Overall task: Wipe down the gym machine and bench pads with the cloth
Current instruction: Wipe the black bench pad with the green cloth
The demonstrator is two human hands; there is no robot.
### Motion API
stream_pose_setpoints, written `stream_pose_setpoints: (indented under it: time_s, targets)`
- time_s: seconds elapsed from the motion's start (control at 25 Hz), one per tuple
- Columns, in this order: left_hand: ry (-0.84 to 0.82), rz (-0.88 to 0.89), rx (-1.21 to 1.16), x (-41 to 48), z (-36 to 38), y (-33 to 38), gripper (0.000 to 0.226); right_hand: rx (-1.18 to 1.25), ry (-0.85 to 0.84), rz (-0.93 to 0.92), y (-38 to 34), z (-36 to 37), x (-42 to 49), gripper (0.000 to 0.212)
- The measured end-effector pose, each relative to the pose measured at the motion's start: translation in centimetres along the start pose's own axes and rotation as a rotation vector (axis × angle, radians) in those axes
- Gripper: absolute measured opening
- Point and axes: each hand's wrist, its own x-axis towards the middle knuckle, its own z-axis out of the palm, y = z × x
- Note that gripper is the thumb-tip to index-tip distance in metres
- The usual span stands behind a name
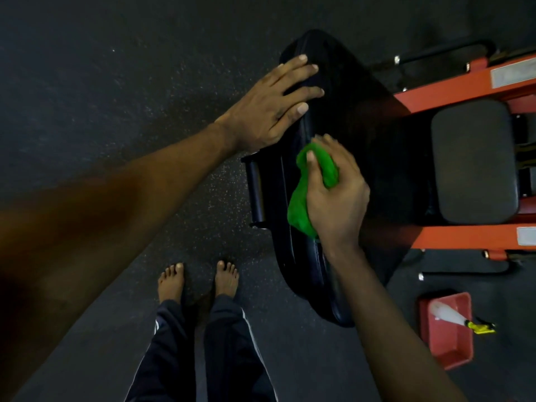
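Observation:
A long black back pad [356,117] of the gym machine runs from the upper middle down to the lower right of centre. My left hand [269,108] lies flat on its upper left edge, fingers spread. My right hand [333,195] grips a bunched green cloth [301,201] and presses it against the pad's left side near the middle. A smaller grey seat pad [475,161] sits to the right between two orange frame bars [452,94].
A red plastic tub [452,352] stands on the floor at the lower right, with a spray bottle [452,317] with a yellow nozzle lying in it. My bare feet [200,280] stand on the dark speckled rubber floor left of the machine. A black roller bar [256,190] sticks out on the pad's left.

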Motion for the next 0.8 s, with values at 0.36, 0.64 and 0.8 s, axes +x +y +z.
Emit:
stream_pose_setpoints:
  time_s: [0.36,0.64,0.8]
  targets:
    - [-0.030,0.027,0.000,0.3,-0.9,-0.6,0.045,-0.132,-0.091,-0.126,1.6,-2.9,-6.9,0.039]
    - [-0.047,0.037,0.005,0.2,-0.4,-1.2,0.047,-0.608,-0.325,-0.502,0.3,0.6,-2.4,0.040]
    - [-0.079,0.060,0.026,0.4,-0.6,-1.5,0.048,-0.653,-0.330,-0.514,-0.2,1.3,-1.4,0.040]
